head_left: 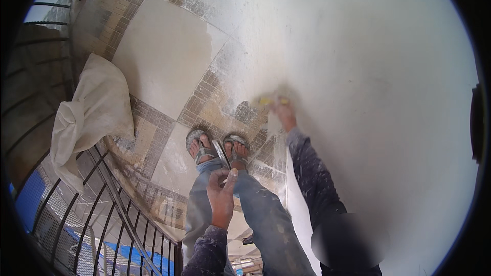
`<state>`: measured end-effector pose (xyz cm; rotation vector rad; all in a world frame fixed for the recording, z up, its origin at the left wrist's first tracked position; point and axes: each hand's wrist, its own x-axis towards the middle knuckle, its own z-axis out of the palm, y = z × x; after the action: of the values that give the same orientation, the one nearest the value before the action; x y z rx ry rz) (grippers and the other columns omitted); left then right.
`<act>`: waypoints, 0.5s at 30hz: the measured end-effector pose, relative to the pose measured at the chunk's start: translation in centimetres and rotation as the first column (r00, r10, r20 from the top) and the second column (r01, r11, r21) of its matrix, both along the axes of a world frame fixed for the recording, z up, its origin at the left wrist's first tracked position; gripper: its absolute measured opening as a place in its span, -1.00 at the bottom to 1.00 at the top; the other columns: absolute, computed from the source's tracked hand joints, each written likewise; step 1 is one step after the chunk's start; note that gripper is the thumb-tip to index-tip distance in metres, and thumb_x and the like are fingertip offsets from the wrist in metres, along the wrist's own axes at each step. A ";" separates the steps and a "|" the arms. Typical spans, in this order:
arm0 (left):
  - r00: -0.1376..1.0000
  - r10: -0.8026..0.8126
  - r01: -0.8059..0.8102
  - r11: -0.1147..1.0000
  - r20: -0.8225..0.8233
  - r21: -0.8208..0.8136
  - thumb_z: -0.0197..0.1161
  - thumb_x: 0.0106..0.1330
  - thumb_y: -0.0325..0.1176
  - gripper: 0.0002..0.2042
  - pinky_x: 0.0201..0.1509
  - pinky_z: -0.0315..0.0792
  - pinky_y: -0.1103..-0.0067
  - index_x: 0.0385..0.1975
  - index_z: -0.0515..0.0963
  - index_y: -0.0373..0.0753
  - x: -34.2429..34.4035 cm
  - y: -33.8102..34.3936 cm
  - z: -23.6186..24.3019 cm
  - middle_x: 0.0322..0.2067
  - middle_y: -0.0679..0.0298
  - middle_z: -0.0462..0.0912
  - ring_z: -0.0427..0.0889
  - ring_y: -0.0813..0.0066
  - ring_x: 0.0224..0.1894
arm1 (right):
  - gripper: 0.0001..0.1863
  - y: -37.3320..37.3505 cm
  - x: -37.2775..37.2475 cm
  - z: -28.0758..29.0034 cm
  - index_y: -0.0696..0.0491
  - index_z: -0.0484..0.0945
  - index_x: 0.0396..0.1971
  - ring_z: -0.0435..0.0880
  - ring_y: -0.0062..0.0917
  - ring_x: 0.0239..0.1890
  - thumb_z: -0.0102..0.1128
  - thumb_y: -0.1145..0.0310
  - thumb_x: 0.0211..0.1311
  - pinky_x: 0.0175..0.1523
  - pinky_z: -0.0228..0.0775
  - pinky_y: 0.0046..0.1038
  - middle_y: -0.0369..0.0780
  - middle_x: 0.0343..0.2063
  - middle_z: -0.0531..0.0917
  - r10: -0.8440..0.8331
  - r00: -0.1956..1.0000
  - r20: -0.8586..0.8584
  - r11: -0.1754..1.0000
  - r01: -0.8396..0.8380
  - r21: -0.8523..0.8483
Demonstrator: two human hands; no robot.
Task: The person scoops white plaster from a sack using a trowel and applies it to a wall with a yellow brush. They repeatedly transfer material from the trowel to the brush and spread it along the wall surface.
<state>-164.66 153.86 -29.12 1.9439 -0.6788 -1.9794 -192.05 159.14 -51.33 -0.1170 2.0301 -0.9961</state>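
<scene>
In front of my legs, my left hand [222, 199] is closed around a putty knife [220, 154] with a shiny metal blade pointing away from me. My fingers cover most of its handle. Farther off to the right, my right hand [283, 110] is stretched out at the white wall [378, 71]. It grips a yellow tool [266, 100] at the wall's surface; motion blur hides the tool's exact kind. White dust speckles both dark sleeves.
I stand in sandals on a dusty patterned tile floor [169, 46]. A pale sack [102, 97] leans against the black metal railing [115, 194] on the left, partly draped over it. The wall runs along my right side. Blue material [30, 199] shows beyond the railing.
</scene>
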 end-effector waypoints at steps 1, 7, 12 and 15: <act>0.998 -0.051 0.051 0.999 0.020 -0.013 0.34 0.27 -0.23 -0.76 -0.19 0.37 0.63 -0.33 0.51 -0.28 0.1 0.4 -0.3 -0.41 0.35 0.54 0.48 0.63 -0.34 | -0.59 -2.1 -1.5 1.0 0.17 0.61 -0.19 0.66 -0.56 -0.42 0.15 0.07 0.33 -0.29 0.49 -0.56 -0.22 -0.46 0.69 -0.108 0.994 0.022 0.964 0.110 -0.243; 0.995 -0.018 0.003 0.989 0.101 0.145 0.35 0.26 -0.23 -0.74 -0.19 0.35 0.69 -0.36 0.50 -0.31 -1.1 0.5 -0.1 -0.42 0.36 0.54 0.45 0.68 -0.34 | -0.64 -3.5 1.7 8.9 0.17 0.63 -0.23 0.66 -0.57 -0.38 0.17 0.12 0.32 -0.26 0.49 -0.58 -0.23 -0.35 0.69 -0.101 0.990 0.097 0.991 0.109 -0.080; 0.995 0.100 -0.102 0.991 0.026 0.089 0.33 0.28 -0.26 -0.76 -0.21 0.32 0.71 -0.35 0.50 -0.31 -2.1 -0.8 0.5 -0.45 0.39 0.52 0.43 0.70 -0.36 | -0.75 -3.1 11.3 6.4 -0.04 0.64 -0.17 0.64 -0.22 -0.16 0.19 0.23 0.19 -0.03 0.49 -0.24 -0.14 -0.23 0.68 0.831 0.557 0.011 0.556 -0.828 -0.068; 0.992 0.118 -0.121 0.987 0.040 0.109 0.31 0.29 -0.26 -0.77 -0.22 0.32 0.70 -0.33 0.49 -0.30 -2.2 -1.0 0.5 -0.45 0.39 0.51 0.42 0.70 -0.37 | -0.76 -5.6 8.6 3.7 -0.06 0.64 -0.15 0.65 -0.22 -0.17 0.10 0.26 0.23 -0.05 0.48 -0.21 -0.16 -0.17 0.66 0.988 0.156 -0.020 0.155 -0.987 -0.031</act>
<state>-166.84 152.84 -28.60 2.0352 -0.4566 -1.9538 -183.46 153.57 -47.59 -1.3297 1.3495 -0.0973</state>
